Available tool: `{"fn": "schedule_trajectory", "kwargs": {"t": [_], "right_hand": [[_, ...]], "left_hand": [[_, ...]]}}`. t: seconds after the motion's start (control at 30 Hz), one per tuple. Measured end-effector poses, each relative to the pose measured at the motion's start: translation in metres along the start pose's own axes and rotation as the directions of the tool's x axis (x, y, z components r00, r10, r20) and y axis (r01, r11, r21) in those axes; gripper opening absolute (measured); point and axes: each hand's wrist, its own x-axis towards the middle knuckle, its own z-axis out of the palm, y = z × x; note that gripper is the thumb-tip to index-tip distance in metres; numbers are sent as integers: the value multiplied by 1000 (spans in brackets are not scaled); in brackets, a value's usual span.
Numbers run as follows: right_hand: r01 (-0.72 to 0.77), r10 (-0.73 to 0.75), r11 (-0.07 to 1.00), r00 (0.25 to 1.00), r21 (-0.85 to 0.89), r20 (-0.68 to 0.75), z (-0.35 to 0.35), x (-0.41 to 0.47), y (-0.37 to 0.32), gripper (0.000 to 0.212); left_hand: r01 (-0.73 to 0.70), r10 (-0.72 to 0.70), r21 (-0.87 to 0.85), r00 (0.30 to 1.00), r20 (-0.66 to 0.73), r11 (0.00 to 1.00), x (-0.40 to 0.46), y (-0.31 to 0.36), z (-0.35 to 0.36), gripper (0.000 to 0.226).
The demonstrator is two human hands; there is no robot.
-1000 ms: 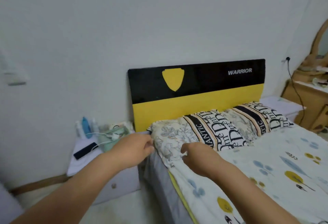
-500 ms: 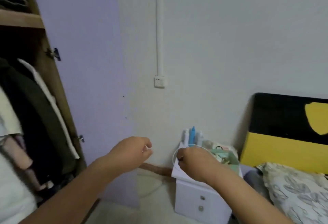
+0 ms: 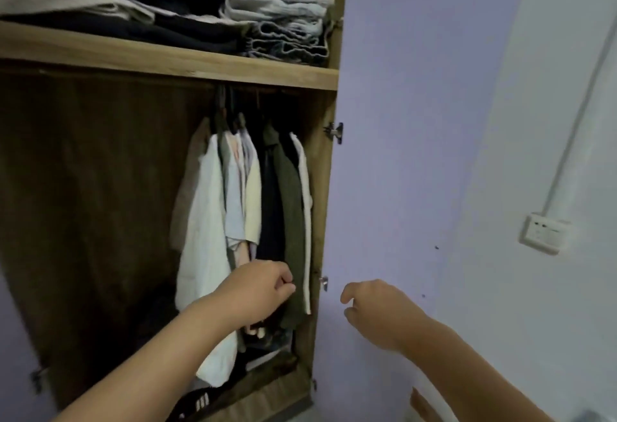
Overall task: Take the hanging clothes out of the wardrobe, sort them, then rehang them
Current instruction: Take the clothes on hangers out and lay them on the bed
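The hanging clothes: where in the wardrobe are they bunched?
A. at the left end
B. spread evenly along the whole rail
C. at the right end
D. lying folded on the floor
C: the hanging clothes crowd against the wardrobe's right side panel, and the space to their left hangs bare.

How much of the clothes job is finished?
Hardly any. Done: the wooden wardrobe stands open. In hand: nothing yet; the left hand, fingers curled, is in front of the hanging clothes, white, cream, dark and olive, and the right hand hovers loosely curled beside the wardrobe. Left: taking them out, sorting and rehanging.
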Motion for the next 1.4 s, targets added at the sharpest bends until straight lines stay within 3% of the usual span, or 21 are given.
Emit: {"fn": "schedule_trajectory", "kwargs": {"t": [0.17, 0.4, 0.67, 0.83, 1.07, 1.17, 1.4], "right_hand": [[167, -167, 985, 986, 42, 1, 2, 73, -38, 29], [301, -302, 933, 953, 196, -24, -10, 177, -99, 30], [320, -211, 844, 936, 431, -281, -43, 297, -163, 38], [322, -131, 754, 928, 573, -349, -53, 362, -193, 48], [300, -118, 765, 935, 569, -334, -48, 441, -224, 67], [285, -99, 673, 949, 682, -299, -45, 467, -232, 68], [189, -13, 297, 981, 936, -194, -31, 508, -264, 63]], "left_hand": [[172, -171, 10, 983, -66, 985, 17, -59, -19, 31], [289, -292, -47, 939, -179, 956, 70, -147, -63, 31], [296, -309, -89, 901, -305, 951, 143, -221, -114, 28], [271, -302, -137, 891, -338, 953, 180, -249, -130, 26], [273, -309, -146, 866, -393, 951, 219, -287, -146, 25], [282, -329, -171, 839, -434, 944, 232, -302, -154, 26], [317, -406, -258, 778, -479, 913, 245, -336, -160, 24]]}}
